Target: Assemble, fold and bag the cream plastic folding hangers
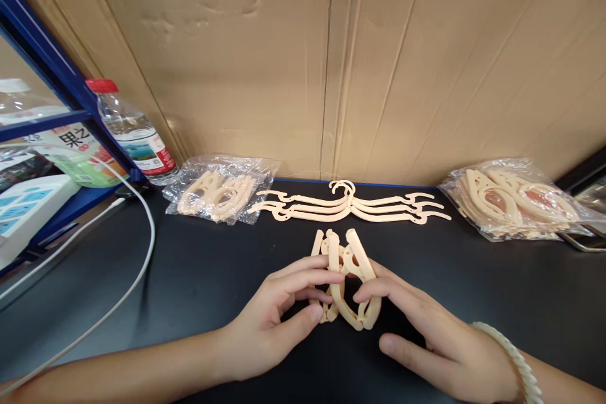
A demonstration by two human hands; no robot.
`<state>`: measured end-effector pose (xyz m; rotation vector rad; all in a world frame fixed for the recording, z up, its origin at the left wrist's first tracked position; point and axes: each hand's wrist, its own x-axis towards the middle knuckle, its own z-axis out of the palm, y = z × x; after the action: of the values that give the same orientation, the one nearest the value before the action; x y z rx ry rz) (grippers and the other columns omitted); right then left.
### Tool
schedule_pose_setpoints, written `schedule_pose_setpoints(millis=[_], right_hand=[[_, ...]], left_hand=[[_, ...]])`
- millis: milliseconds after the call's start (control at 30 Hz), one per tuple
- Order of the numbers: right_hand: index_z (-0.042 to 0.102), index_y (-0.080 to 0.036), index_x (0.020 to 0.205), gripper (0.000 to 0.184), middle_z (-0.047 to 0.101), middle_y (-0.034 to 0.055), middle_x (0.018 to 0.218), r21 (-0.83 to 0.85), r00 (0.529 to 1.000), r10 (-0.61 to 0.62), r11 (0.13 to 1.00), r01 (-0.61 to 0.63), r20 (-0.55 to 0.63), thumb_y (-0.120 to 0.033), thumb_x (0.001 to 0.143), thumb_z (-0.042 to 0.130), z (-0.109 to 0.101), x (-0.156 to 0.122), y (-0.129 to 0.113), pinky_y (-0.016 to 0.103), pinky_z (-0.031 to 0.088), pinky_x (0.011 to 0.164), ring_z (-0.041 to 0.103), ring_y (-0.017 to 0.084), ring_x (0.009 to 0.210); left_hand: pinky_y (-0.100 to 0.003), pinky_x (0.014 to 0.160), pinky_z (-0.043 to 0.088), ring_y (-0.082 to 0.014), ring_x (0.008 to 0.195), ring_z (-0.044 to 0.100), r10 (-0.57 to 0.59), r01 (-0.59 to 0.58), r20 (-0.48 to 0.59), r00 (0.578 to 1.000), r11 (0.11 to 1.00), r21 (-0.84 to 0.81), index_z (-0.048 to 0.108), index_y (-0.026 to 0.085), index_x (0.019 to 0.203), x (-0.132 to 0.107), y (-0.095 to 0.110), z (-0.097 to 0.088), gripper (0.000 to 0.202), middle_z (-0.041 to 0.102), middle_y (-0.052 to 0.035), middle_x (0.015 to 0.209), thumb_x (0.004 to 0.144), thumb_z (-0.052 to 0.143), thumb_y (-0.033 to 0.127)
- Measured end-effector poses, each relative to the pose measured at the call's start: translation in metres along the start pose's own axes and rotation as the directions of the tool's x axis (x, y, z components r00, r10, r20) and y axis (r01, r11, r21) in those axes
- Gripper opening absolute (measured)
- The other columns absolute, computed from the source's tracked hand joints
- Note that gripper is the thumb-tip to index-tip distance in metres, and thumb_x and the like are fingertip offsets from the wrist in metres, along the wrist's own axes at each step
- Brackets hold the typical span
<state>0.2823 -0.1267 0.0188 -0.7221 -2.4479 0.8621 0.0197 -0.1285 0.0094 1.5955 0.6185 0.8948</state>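
Hangers [363,259], folded, long sides pointing away, sit over the surface [203,284] between the left hand [267,322], its grip half closed on their left part, and the right hand [435,328], fingers touching opposite, thumb spread clear.

Between your left hand [265,322] and right hand [440,334] you had what looked like two folded hangers [362,259], pale cream with smooth, matt arms. They stood tilted up side by side, close together, their blunt arm ends pointing away from you and their curved ends low, near the dark bench [203,284]. The right one's arms spread slightly at the top and met at the bottom, making a narrow loop with a gap inside. Your fingers partly hid the left one, so you could not see its full shape.
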Motion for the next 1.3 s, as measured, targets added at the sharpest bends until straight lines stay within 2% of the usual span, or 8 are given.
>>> schedule_pose_setpoints(millis=[200, 367, 533, 667, 867, 1067, 1167, 1300], right_hand=[[0.024, -0.028, 0.152, 0.065, 0.028, 0.0076, 0.156, -0.003, 0.998, -0.040, 0.999, 0.040, 0.042, -0.016, 0.094, 0.053, 0.000, 0.000, 0.000, 0.039, 0.032, 0.114, 0.027, 0.023, 0.143], [0.025, -0.025, 0.152, 0.064, 0.025, 0.0077, 0.157, 0.002, 0.997, -0.020, 1.000, 0.020, 0.068, -0.017, 0.095, 0.052, 0.000, 0.000, -0.003, 0.039, 0.029, 0.116, 0.024, 0.022, 0.144], [0.024, -0.027, 0.152, 0.064, 0.024, 0.0059, 0.157, 0.048, 0.998, -0.026, 0.999, 0.023, 0.064, -0.016, 0.095, 0.052, 0.000, 0.002, -0.004, 0.038, 0.028, 0.116, 0.023, 0.021, 0.144], [0.026, -0.033, 0.149, 0.062, 0.025, 0.0023, 0.158, 0.080, 0.999, -0.016, 0.997, 0.014, 0.028, -0.015, 0.096, 0.051, 0.000, 0.002, -0.002, 0.035, 0.029, 0.116, 0.024, 0.019, 0.144], [0.024, -0.036, 0.151, 0.062, 0.028, 0.0026, 0.156, 0.107, 1.000, 0.003, 0.994, -0.002, -0.016, -0.018, 0.098, 0.051, 0.000, 0.000, 0.001, 0.037, 0.030, 0.116, 0.025, 0.021, 0.144], [0.024, -0.033, 0.152, 0.061, 0.035, 0.0050, 0.152, 0.013, 0.993, 0.063, 0.998, -0.062, -0.095, -0.026, 0.098, 0.052, 0.001, -0.003, 0.010, 0.040, 0.032, 0.115, 0.029, 0.023, 0.142], [0.027, -0.030, 0.151, 0.056, 0.041, 0.0076, 0.146, -0.073, 0.984, 0.130, 0.988, -0.139, -0.120, -0.029, 0.100, 0.049, 0.002, -0.003, 0.013, 0.042, 0.038, 0.111, 0.038, 0.025, 0.135], [0.030, -0.027, 0.151, 0.053, 0.051, 0.0098, 0.126, -0.194, 0.978, 0.181, 0.961, -0.198, -0.099, -0.031, 0.100, 0.046, 0.004, 0.000, 0.012, 0.043, 0.047, 0.101, 0.049, 0.024, 0.115]], left_hand=[[-0.044, 0.102, 0.051, -0.0278, 0.121, 0.055, 0.009, -0.009, 0.008, 1.000, 1.000, -0.013, 0.059, 0.026, 0.129, 0.002, 0.003, 0.000, 0.034, 0.032, -0.0113, 0.142, 0.096, 0.051, 0.021], [-0.043, 0.100, 0.052, -0.0251, 0.117, 0.055, 0.022, -0.021, 0.018, 1.000, 0.999, -0.036, 0.055, 0.026, 0.123, 0.000, 0.001, 0.000, 0.028, 0.033, -0.0090, 0.133, 0.096, 0.053, 0.025], [-0.042, 0.099, 0.051, -0.0276, 0.129, 0.046, 0.026, -0.022, 0.047, 0.999, 0.996, -0.089, 0.042, 0.032, 0.133, -0.002, -0.001, -0.002, 0.041, 0.033, -0.0079, 0.138, 0.094, 0.055, 0.026], [-0.045, 0.103, 0.049, -0.0299, 0.138, 0.033, 0.031, -0.029, 0.067, 0.997, 0.999, -0.043, 0.033, 0.034, 0.144, -0.003, -0.002, -0.002, 0.056, 0.030, -0.0088, 0.145, 0.093, 0.051, 0.018], [-0.042, 0.102, 0.051, -0.0278, 0.135, 0.040, 0.090, -0.097, 0.059, 0.994, 0.984, 0.146, 0.033, 0.036, 0.147, -0.002, -0.001, -0.003, 0.068, 0.030, -0.0065, 0.152, 0.088, 0.048, 0.005], [-0.044, 0.109, 0.044, -0.0261, 0.136, 0.041, 0.174, -0.169, 0.043, 0.984, 0.823, 0.542, 0.034, 0.027, 0.147, 0.000, -0.002, -0.007, 0.068, 0.043, -0.0098, 0.148, 0.086, 0.048, 0.002], [-0.047, 0.112, 0.040, -0.0276, 0.136, 0.041, 0.263, -0.297, 0.158, 0.952, 0.666, 0.684, 0.045, 0.022, 0.138, -0.001, 0.001, -0.009, 0.059, 0.047, -0.0120, 0.144, 0.084, 0.047, 0.000], [-0.048, 0.110, 0.041, -0.0311, 0.135, 0.042, 0.177, -0.381, 0.341, 0.923, 0.531, 0.757, 0.049, 0.016, 0.134, 0.000, 0.005, -0.008, 0.053, 0.056, -0.0151, 0.137, 0.082, 0.053, 0.007]])
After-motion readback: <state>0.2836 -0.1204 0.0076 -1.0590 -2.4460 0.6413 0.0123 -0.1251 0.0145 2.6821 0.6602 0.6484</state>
